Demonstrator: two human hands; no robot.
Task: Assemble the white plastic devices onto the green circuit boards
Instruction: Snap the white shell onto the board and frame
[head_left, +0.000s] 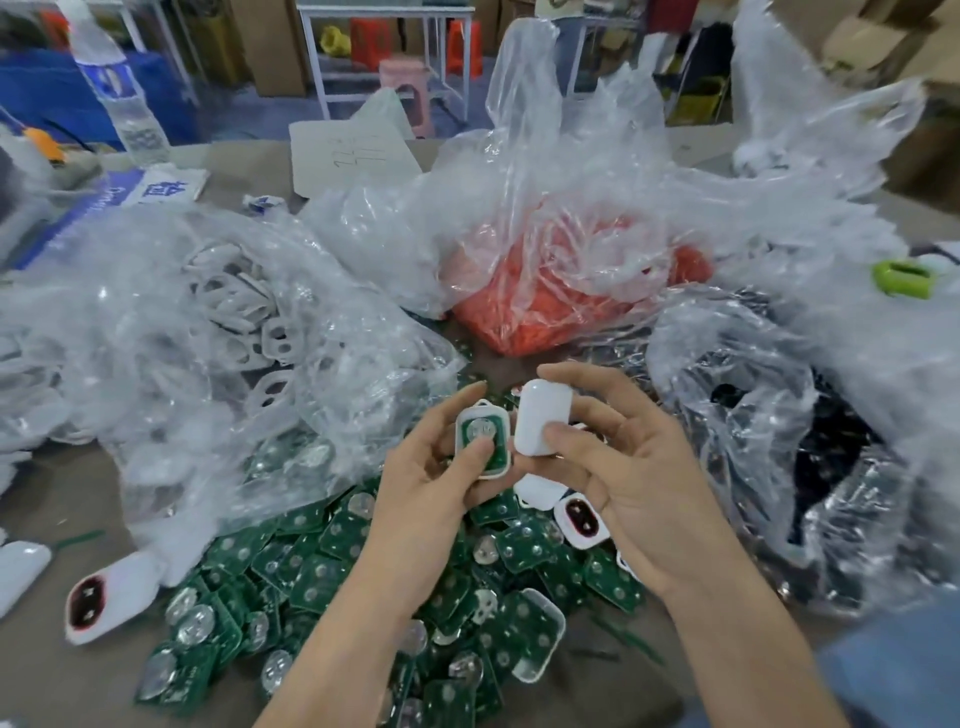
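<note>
Circuit boards heaped on table; left grip holds shell, right grip holds cover.

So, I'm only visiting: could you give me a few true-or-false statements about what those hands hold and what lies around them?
1. The left hand holds a white shell with a green board in it. True.
2. The right hand holds nothing. False: it grips a white cover.
3. A pile of boards lies on the table under the hands. True.
4. The bag behind the hands holds blue parts. False: its parts are orange.
5. A bottle stands at the far right. False: it stands at the far left.
</note>
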